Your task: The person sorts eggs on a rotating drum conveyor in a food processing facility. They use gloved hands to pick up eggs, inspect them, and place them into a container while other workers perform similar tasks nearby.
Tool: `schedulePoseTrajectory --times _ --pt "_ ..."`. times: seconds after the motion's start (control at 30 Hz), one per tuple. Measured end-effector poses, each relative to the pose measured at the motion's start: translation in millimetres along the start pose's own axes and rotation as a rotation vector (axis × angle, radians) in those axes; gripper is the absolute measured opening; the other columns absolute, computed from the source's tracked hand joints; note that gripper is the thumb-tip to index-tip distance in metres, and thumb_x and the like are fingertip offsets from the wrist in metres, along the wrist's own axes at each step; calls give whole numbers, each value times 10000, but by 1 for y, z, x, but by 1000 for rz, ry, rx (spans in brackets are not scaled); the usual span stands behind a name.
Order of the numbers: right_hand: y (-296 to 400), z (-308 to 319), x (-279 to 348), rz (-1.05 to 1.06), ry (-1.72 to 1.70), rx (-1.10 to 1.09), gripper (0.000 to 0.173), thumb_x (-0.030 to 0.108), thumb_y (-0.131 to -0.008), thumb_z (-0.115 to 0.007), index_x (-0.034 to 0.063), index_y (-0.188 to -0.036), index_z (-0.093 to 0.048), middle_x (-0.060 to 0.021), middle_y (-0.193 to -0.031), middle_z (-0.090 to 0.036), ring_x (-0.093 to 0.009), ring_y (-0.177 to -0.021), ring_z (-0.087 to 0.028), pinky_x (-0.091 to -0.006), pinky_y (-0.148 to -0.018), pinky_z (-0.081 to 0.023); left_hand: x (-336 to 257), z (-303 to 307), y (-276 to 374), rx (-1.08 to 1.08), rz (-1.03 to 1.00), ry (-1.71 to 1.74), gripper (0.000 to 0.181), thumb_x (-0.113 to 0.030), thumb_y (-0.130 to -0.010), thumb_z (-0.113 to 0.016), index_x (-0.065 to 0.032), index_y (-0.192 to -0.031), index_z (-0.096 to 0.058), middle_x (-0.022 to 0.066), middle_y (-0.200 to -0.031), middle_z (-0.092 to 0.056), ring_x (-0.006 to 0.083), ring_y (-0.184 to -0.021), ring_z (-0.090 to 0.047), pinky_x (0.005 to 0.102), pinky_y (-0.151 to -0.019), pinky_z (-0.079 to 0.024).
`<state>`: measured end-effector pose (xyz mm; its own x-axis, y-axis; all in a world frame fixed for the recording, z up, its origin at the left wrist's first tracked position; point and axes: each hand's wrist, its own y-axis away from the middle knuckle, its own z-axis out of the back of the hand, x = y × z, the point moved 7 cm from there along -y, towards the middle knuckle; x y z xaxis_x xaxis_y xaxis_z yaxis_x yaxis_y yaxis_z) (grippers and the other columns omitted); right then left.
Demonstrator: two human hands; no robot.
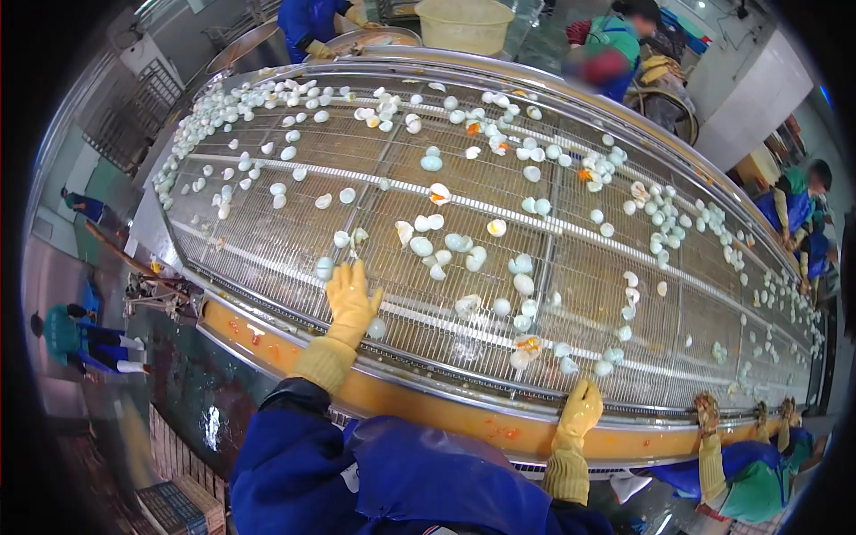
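Note:
My left hand (350, 302), in a yellow rubber glove, reaches over a wire mesh conveyor (401, 334) with its fingers forward and the thumb apart. Just beyond its fingertips lies a broken eggshell (357, 237), and a pale blue egg (324, 268) is beside them. Another pale shell (376, 328) lies right of the wrist. My right hand (580, 409), gloved the same way, is at the conveyor's near edge with its fingers curled; whether it grips anything is hidden. Pale blue and white shells, some with orange yolk (528, 344), are scattered over the mesh.
A trough of orange liquid (428, 424) runs along the near side. Co-workers' gloved hands (707, 413) are at the near edge on the right. Another person (307, 27) stands across the conveyor near a cream tub (465, 25); more people stand at the far right.

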<state>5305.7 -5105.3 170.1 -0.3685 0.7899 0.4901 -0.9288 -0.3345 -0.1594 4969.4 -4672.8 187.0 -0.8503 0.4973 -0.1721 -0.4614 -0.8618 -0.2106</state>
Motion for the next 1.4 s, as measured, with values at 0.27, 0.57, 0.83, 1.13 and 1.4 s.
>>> schedulePoseTrajectory --times 0.27,0.57,0.83,1.13,1.4 --pt "-16 2 -32 -61 63 173 283 183 -973 -503 -25 -910 -684 -260 -854 -667 -459 -766 -614 -515 -698 -464 -47 -20 -147 -197 -309 170 445 -206 -839 -698 -17 -1220 -567 230 -1166 -608 443 -1064 -568 513 -940 -466" --pt "-28 34 -39 52 -8 -27 232 124 -949 -551 -70 -913 -675 -279 -817 -652 -454 -725 -598 -495 -690 -464 -112 -150 -239 517 -15 -111 409 -272 -858 -656 -76 -1216 -629 177 -1150 -686 388 -1089 -663 480 -902 -546" --pt "-49 28 -87 -81 -42 112 276 176 -969 -534 -52 -916 -682 -275 -861 -667 -449 -783 -619 -512 -737 -469 -190 -59 -129 546 247 1483 219 -214 -1054 -513 -73 -901 -580 21 -739 -595 122 -627 -570 269 -568 -481" --pt "-66 52 -117 -19 19 35 313 266 -982 -527 16 -1010 -712 -222 -903 -702 -426 -839 -649 -523 -744 -488 -265 22 63 709 293 1319 254 -279 -1042 -548 -97 -867 -566 -11 -707 -552 69 -579 -482 238 -514 -380" --pt "-73 59 -145 22 121 -85 331 307 -983 -522 62 -816 -669 -185 -848 -704 -410 -808 -669 -524 -739 -524 -232 39 32 -219 -117 650 451 -251 -907 -719 15 -1237 -566 229 -1162 -666 380 -1096 -640 448 -963 -481"
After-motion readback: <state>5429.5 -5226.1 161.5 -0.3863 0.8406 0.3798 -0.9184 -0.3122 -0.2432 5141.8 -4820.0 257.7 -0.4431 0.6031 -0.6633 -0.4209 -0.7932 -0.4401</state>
